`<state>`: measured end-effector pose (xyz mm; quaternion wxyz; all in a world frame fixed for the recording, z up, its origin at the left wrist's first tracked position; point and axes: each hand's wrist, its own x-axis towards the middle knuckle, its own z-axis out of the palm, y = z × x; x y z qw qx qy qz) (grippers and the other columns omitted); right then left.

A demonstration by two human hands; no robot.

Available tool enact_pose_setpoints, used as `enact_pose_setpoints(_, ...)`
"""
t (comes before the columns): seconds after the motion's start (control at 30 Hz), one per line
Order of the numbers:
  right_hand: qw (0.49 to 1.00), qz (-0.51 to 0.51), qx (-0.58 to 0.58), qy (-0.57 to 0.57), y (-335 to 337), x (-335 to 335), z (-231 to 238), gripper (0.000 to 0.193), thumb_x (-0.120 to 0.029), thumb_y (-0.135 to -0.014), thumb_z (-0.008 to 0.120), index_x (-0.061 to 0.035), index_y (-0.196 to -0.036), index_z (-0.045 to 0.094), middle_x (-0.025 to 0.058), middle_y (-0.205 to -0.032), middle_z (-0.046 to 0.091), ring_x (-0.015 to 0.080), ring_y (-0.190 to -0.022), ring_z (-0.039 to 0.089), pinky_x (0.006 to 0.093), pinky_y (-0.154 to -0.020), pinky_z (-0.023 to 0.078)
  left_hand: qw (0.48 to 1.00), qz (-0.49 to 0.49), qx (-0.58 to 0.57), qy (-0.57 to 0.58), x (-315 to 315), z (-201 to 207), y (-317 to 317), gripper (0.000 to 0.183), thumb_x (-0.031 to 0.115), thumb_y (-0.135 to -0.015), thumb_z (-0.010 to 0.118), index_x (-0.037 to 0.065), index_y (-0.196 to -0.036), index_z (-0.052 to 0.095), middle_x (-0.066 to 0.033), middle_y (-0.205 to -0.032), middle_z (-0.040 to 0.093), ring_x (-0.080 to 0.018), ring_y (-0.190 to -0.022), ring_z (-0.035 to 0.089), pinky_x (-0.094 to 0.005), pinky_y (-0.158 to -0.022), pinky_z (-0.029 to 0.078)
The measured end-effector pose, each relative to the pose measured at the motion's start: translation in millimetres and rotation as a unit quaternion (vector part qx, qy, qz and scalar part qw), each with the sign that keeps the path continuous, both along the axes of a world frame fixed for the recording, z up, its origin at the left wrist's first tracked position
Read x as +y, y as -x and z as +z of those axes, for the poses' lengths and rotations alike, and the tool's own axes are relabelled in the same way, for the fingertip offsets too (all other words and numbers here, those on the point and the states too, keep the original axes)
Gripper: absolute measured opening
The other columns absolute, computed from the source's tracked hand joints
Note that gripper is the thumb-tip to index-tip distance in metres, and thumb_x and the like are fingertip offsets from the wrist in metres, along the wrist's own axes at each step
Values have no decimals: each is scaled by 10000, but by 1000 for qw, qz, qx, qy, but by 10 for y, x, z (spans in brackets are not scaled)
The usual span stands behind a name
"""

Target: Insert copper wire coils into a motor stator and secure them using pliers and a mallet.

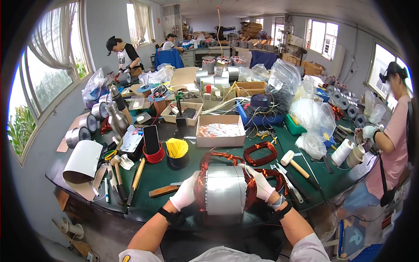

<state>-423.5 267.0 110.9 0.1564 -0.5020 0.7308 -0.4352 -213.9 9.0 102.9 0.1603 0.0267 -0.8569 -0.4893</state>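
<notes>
A motor stator [225, 191] with a silver cylindrical core lies on its side at the table's near edge. Copper windings bulge from both its ends, and a loose copper coil loop [220, 156] rises behind it. My left hand [185, 192], in a white glove, grips the left end by the windings; its fingertips are partly hidden. On the other end, my right hand [261, 184], also gloved, holds the windings near the upper edge. Beyond the right hand lie a wound copper coil [260, 153] and another coil [276, 179], partly covered by that hand.
A wooden-handled blade [163, 191] and hammers [117, 168] lie left. Behind stand a cup of yellow strips [177, 149], a phone [151, 139] in a red holder and a white box [221, 131]. A white mallet [297, 164] lies right; a co-worker [388, 144] stands beyond.
</notes>
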Motion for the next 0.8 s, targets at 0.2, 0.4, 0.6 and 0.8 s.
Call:
enact_pose_setpoints(0.2,996,-43,-68,38,-10,65,174,458,-50,-934,686,2,-1389,672,223,-1326,728,322,-1230,720,375,-1078,530,999,46,19,-2,125,-42,-201,394,65,-1015,646,-5,-1399,589,-209,-1276,698,-328,-1194,695,-398,-1048,528)
enact_pose_setpoints(0.4,976,-158,58,136,-665,509,596,377,-27,-904,690,23,-1278,693,201,-1177,717,369,-1000,732,415,-935,576,985,173,-20,-8,199,-274,-851,429,39,-970,677,-8,-1389,595,-201,-1183,720,-330,-1109,724,-397,-983,555)
enact_pose_setpoints(0.6,955,-59,214,196,-776,404,861,401,37,-876,692,0,-1274,717,179,-1178,709,340,-1076,692,423,-930,563,960,215,39,175,296,-430,-957,370,26,-917,716,14,-1277,631,-177,-989,702,-384,-944,693,-465,-868,556)
enact_pose_setpoints(0.8,978,-135,-82,137,-380,-28,1071,247,-115,-1062,620,6,-1250,725,60,-853,711,133,-696,674,282,-638,523,954,220,56,196,277,-480,-965,343,31,-933,698,16,-1269,631,-187,-1005,707,-394,-964,693,-471,-878,553)
